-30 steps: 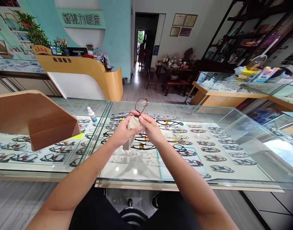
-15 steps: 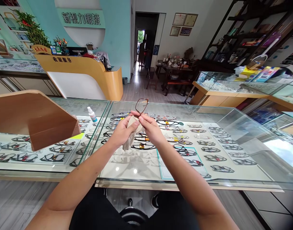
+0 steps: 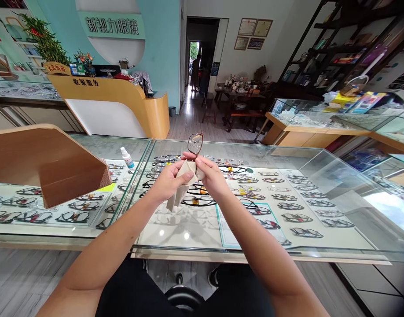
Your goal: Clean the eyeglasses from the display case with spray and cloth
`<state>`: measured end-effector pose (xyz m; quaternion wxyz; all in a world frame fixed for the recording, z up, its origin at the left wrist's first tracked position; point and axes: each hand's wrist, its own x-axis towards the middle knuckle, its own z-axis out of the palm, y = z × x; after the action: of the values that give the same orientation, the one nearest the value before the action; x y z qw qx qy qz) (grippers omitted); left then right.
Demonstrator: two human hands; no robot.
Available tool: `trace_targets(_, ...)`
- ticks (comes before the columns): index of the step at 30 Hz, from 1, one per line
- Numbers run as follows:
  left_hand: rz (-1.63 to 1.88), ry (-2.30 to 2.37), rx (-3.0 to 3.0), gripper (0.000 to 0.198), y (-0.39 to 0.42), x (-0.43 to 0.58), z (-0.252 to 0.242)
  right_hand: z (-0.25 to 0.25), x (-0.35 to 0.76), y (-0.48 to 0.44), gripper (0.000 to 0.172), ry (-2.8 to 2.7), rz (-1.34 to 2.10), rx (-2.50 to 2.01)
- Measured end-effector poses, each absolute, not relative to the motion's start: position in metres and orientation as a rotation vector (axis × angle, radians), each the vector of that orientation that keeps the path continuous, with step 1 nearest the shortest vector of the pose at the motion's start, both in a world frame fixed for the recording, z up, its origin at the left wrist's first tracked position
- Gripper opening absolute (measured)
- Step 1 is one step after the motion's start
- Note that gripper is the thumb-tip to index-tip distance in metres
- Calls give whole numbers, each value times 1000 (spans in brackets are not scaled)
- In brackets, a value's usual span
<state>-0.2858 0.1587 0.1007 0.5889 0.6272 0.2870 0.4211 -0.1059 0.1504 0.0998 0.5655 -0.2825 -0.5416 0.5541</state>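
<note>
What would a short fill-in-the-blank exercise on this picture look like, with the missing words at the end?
1. The left hand grips a beige ____.
2. The right hand pinches a pair of reddish-brown ____.
3. The spray bottle stands to the ____ of both hands.

Missing words: cloth; glasses; left.
</note>
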Motion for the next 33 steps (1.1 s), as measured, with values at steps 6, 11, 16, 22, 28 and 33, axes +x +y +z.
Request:
trace_targets(6, 1094, 691, 1529, 60, 159, -284, 100, 99, -107, 151, 51, -1297, 1298, -660)
trace_targets(11, 1159, 697, 1506, 62, 158, -283, 99, 95, -110, 151, 57, -1386, 1248, -697)
trace_targets(16, 1195, 674, 1418, 60, 157, -281, 100, 95, -113, 148, 67, -1496, 1149, -734)
trace_targets(22, 1280, 710, 1369, 62, 157, -280, 99, 99, -114, 144, 72, -1651, 949, -769)
trace_targets(28, 1324, 751, 1417, 61, 155, -280, 98, 101, -117, 143, 67, -1705, 879, -752)
trace_targets(33, 1328, 782, 1511, 61, 157, -281, 94, 104, -118, 144, 67, -1664, 911, -718)
